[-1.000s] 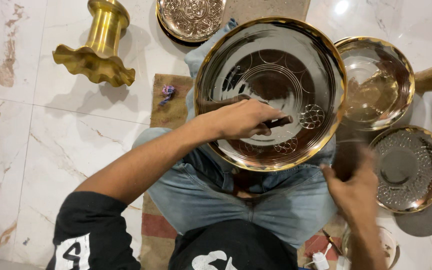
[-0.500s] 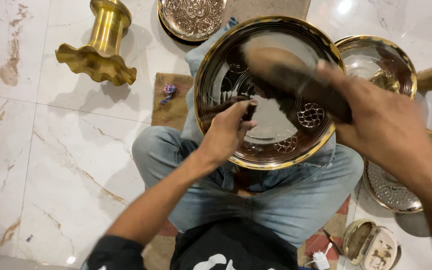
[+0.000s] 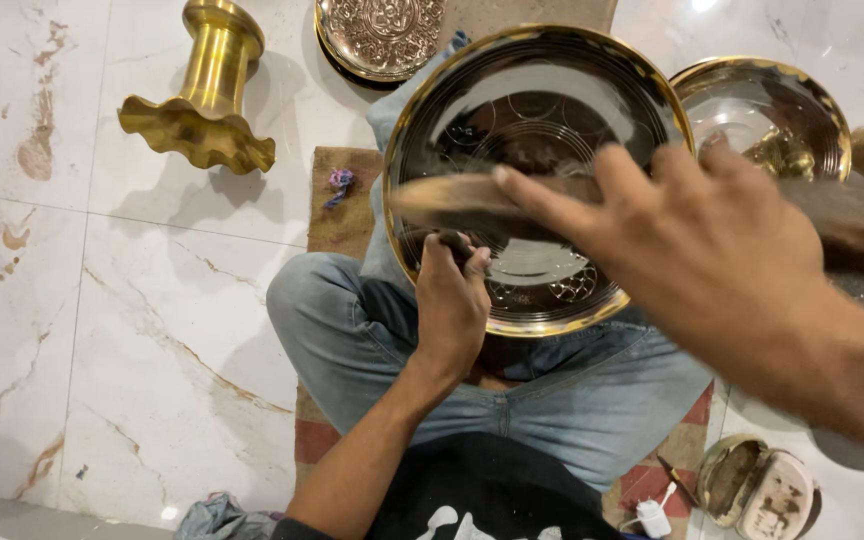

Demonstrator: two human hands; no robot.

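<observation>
A large round brass tray [image 3: 537, 175] is propped on the lap of the seated person, tilted toward the head so that its engraved dark face is open to the work. The left hand [image 3: 452, 305] is clenched around a small dark tool [image 3: 457, 245], whose tip is pressed against the lower part of the tray face; the grip is tight, seemingly to keep the point steady. The right hand [image 3: 712, 250] is raised close to the camera, its fingers [image 3: 552, 205] wrapped about a blurred wooden mallet [image 3: 452, 200], held above the tool as if for striking it. A second shiny bowl [image 3: 762, 105] lies just beside the tray on the marble floor [image 3: 102, 300], and a fluted brass stand [image 3: 202, 100] and an embossed plate [image 3: 382, 35] lie within reach. A small open tin [image 3: 757, 490] rests near the right knee.
</observation>
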